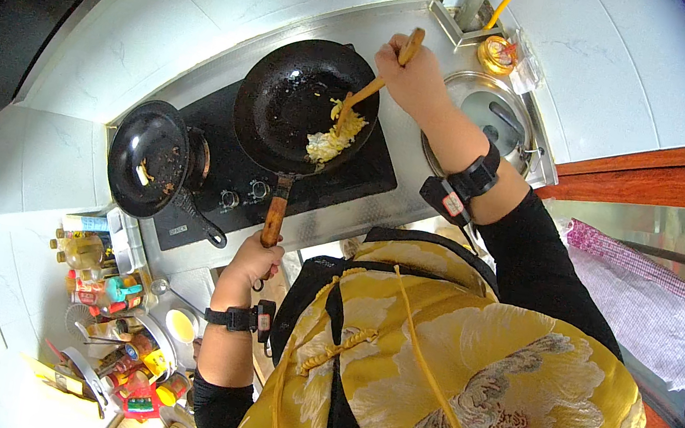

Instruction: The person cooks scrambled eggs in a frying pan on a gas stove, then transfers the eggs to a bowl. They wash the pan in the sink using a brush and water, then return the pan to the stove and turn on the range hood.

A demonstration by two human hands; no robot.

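Observation:
A large black wok [283, 108] stands over the right part of the dark cooktop. My left hand [254, 258] is closed around the end of its wooden handle [275, 213]. Yellow and white scrambled egg [331, 143] lies at the right side of the wok. My right hand [408, 73] grips a wooden spatula [367, 92] whose upper end sticks out above my fist. The spatula's lower end is down in the egg, so its blade is partly hidden.
Left of the wok, a smaller black frying pan [146, 163] holds a few food scraps. A round glass lid [490, 116] lies at the right, near an orange-lidded jar [496, 55]. Several bottles [84, 251] and seasoning containers crowd the lower left, beside a bowl of yellow liquid [182, 326].

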